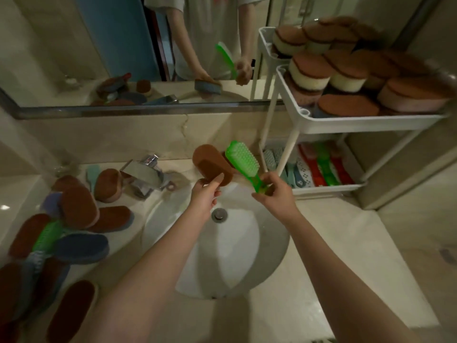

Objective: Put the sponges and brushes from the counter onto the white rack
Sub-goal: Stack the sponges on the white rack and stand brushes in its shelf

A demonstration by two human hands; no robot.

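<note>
Brown and blue loose sponges [79, 211] heaped on the counter [321, 243] at near left, a spare brush [48, 235] among them. Over the sink [235, 256], left hand [204, 194] pinching a brown sponge [210, 167], right hand [274, 191] curled round the green brush [243, 159] handle. Beyond, the white rack [358, 123]: stacked sponges [346, 70] up top, shelved brushes [324, 167] below.

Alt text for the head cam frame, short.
Above a white sink, the left hand holds a brown sponge and the right hand grips a green brush by its handle. Beside them, a white rack has sponges piled on its top shelf and brushes below; more sponges and another green brush lie on the counter.
</note>
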